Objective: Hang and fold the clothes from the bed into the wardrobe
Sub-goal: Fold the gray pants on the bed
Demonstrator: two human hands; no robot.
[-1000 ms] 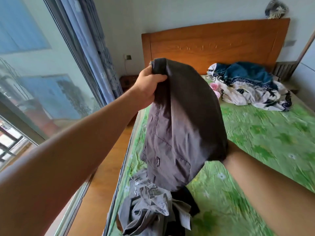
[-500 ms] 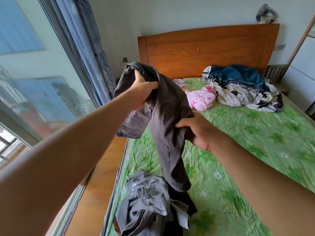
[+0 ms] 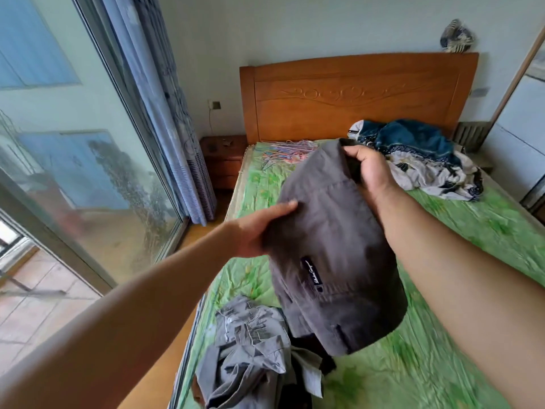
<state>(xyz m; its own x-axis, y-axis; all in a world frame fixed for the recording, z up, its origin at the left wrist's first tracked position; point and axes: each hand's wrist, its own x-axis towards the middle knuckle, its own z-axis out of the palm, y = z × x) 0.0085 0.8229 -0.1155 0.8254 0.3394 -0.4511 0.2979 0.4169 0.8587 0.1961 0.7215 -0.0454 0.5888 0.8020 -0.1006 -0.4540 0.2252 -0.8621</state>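
Since half a second ago the left hand (image 3: 259, 228) has dropped from the top of the dark grey garment (image 3: 333, 246) to its left edge. The right hand (image 3: 371, 172) has risen from the middle to the far upper edge. The cloth no longer hangs long; it is now spread in a broad fold between the two.

Both arms reach forward over the bed (image 3: 486, 219). The left hand holds the fabric with its thumb pressed on top and its fingers underneath. The right hand's fingers curl round the upper hem. The garment hangs above the green sheet, a small dark label (image 3: 312, 271) facing up. Its lower end hangs just over a crumpled heap of grey clothes (image 3: 250, 349) at the bed's near edge. A blue and white heap of bedding (image 3: 418, 154) lies by the wooden headboard (image 3: 354, 95).
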